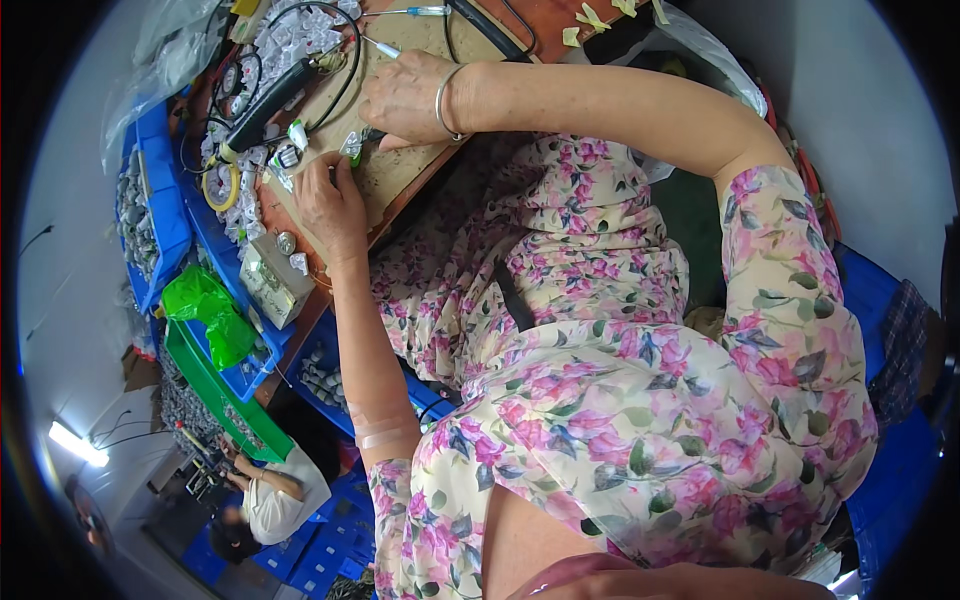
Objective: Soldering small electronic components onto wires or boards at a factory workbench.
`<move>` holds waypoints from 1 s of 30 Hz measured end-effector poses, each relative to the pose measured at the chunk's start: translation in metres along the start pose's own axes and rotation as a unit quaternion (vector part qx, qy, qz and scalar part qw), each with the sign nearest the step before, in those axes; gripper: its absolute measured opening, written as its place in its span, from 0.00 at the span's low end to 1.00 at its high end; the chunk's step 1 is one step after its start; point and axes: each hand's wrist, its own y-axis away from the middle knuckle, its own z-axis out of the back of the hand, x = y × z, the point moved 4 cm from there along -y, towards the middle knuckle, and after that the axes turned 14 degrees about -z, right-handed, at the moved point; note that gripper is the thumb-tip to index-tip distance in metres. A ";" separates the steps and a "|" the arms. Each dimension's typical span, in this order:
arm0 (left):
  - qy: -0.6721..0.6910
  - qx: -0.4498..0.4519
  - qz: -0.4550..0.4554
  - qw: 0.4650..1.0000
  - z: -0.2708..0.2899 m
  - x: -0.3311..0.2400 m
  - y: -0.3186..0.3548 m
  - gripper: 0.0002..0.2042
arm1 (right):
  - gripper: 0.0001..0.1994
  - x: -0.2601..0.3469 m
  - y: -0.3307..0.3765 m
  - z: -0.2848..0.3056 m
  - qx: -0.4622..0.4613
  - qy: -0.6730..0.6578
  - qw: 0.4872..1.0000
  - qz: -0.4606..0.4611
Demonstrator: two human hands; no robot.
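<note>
My left hand (pixel 332 205) rests over the edge of a tan work board (pixel 400 185), its fingers curled together and their grip partly hidden. Just beyond its fingertips is a small clear and green plastic part (pixel 351 147). My right hand (pixel 408 98), with a bracelet at the wrist, is closed around a small dark piece (pixel 372 134) that reaches toward that part; its kind is unclear. A thin screwdriver (pixel 384 47) with a pale handle lies against the back of my right hand. Beside the left fingers sit a striped clear part (pixel 286 157) and a white-and-green part (pixel 298 134).
A black pen-shaped corded tool (pixel 270 108) lies left of the board among clear parts (pixel 300 38). Nearby are a yellow tape roll (pixel 220 187), a pale box (pixel 274 280), a blue tray (pixel 165 215) and a green bag (pixel 212 312). Another person (pixel 272 508) works at lower left.
</note>
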 end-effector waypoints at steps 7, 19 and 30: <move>-0.043 -0.009 -0.004 0.999 -0.002 -0.003 0.003 0.03 | 0.18 0.005 -0.009 0.003 0.032 0.025 0.999 0.013; -0.076 -0.008 -0.007 0.997 -0.004 -0.007 0.004 0.02 | 0.08 0.010 -0.029 0.015 -0.039 0.054 0.987 0.149; -0.088 -0.013 0.006 0.996 -0.004 -0.011 0.004 0.03 | 0.11 0.003 -0.011 0.010 -0.017 -0.004 0.996 0.089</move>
